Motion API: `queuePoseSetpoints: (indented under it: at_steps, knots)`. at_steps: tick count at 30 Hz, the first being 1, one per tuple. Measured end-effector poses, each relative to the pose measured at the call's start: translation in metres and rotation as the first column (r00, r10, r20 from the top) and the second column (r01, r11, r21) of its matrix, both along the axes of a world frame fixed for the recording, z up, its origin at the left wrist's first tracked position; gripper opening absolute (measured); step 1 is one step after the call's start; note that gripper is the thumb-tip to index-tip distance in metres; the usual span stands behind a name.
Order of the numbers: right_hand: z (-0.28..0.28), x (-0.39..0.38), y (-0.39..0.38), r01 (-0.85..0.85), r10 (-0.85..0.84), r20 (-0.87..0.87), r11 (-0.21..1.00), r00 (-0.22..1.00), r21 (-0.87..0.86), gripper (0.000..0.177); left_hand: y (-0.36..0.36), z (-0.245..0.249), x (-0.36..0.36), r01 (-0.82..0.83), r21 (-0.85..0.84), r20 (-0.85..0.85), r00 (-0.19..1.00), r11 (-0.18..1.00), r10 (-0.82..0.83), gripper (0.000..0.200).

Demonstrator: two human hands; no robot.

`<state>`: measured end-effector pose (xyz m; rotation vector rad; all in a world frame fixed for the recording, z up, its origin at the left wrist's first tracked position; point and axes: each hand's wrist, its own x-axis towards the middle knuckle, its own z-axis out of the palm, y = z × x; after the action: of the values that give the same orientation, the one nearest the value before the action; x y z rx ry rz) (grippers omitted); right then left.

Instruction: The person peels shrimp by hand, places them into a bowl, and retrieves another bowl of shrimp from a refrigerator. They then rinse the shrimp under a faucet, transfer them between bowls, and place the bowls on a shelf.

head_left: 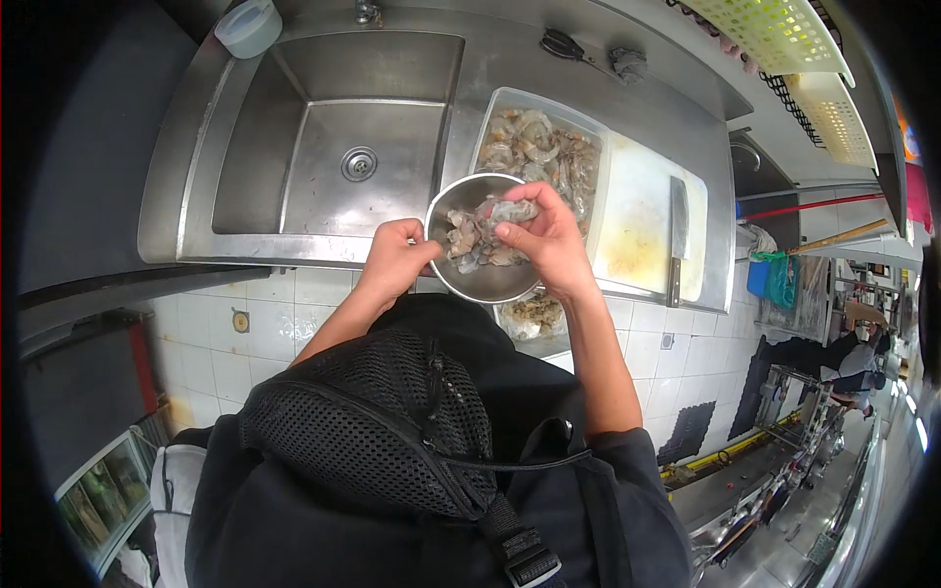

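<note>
Over the right part of a round metal bowl (480,288), my right hand (552,238) holds a grey raw shrimp (513,212) between thumb and fingers. My left hand (400,257) is at the bowl's left rim with its fingers closed; what they hold, if anything, is too small to make out. Peeled-looking shrimp (472,236) lie inside the bowl. Just behind it stands a clear plastic tub (502,96) full of shrimp with shells. Below the bowl, a container with shells or scraps (532,318) is partly hidden.
A metal sink (392,147) is at the left, with a round plastic container (249,29) at its corner. On the right, a knife (678,230) rests on a white cutting board (632,216). Scissors (564,44) lie at the back. A person (855,358) is far right.
</note>
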<state>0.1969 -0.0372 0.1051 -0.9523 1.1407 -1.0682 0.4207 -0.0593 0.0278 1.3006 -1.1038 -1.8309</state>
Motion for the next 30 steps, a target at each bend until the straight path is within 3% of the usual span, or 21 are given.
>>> queuePoseSetpoints:
  at_steps: [1, 5, 8, 9, 11, 12, 14, 18, 20, 23, 24, 25, 30]
  knots:
    - [0.0, 0.0, 0.001, 0.038, -0.042, -0.091, 0.998, 0.995, -0.045, 0.035, 0.0, 0.002, 0.0, -0.014, 0.025, -0.015, 1.0, 1.0, 0.014, 0.02]
    - [0.0, -0.003, 0.001, 0.09, -0.092, -0.029, 0.993, 0.995, -0.078, 0.028, -0.001, 0.008, 0.003, -0.023, 0.039, -0.025, 0.999, 0.999, 0.024, 0.021]
    - [-0.001, -0.013, 0.0, 0.126, -0.202, -0.371, 0.967, 0.907, -0.22, 0.02, 0.0, 0.004, 0.005, -0.028, 0.031, -0.032, 0.999, 0.999, 0.029, 0.022]
    - [0.004, -0.009, 0.002, 0.125, -0.201, -0.37, 0.968, 0.907, -0.219, 0.02, 0.0, 0.003, 0.005, -0.035, 0.031, -0.032, 0.999, 0.999, 0.036, 0.022]
    - [0.019, -0.001, 0.009, -0.09, 0.065, -0.403, 0.995, 0.913, -0.041, 0.026, 0.0, 0.003, 0.004, -0.043, 0.031, -0.035, 0.998, 0.999, 0.044, 0.022]
    - [0.018, -0.001, 0.009, -0.089, 0.065, -0.403, 0.995, 0.913, -0.04, 0.026, 0.001, 0.003, 0.004, -0.045, 0.028, -0.039, 0.998, 0.999, 0.047, 0.022]
    - [0.016, -0.004, 0.005, -0.2, -0.086, -0.772, 0.943, 0.63, -0.268, 0.035, 0.001, 0.002, 0.004, -0.049, 0.027, -0.047, 0.998, 0.998, 0.05, 0.021]
    - [0.014, -0.004, 0.0, -0.27, -0.109, -0.849, 0.92, 0.517, -0.283, 0.042, 0.005, -0.001, 0.003, -0.045, -0.025, -0.034, 0.998, 0.999, 0.044, 0.021]
    - [0.011, 0.01, 0.005, -0.369, -0.11, -0.931, 0.897, 0.347, -0.244, 0.045, 0.005, -0.003, 0.002, -0.039, -0.039, -0.037, 0.999, 0.998, 0.037, 0.02]
    - [0.001, 0.014, 0.008, -0.323, -0.006, -0.913, 0.934, 0.408, -0.151, 0.049, 0.006, -0.006, 0.0, -0.09, 0.001, -0.029, 0.996, 0.996, 0.09, 0.02]
    - [0.013, 0.019, 0.012, -0.29, 0.091, -0.854, 0.954, 0.512, -0.072, 0.043, 0.008, -0.008, 0.0, -0.098, -0.017, -0.013, 0.995, 0.995, 0.097, 0.02]
    - [0.012, 0.018, 0.017, -0.299, 0.099, -0.852, 0.952, 0.514, -0.07, 0.043, 0.01, -0.01, 0.002, -0.103, -0.034, 0.007, 0.995, 0.994, 0.103, 0.02]
    - [0.01, 0.001, 0.026, -0.513, 0.1, -0.827, 0.823, 0.553, -0.243, 0.022, 0.01, 0.001, 0.003, -0.133, -0.033, -0.006, 0.991, 0.991, 0.133, 0.02]
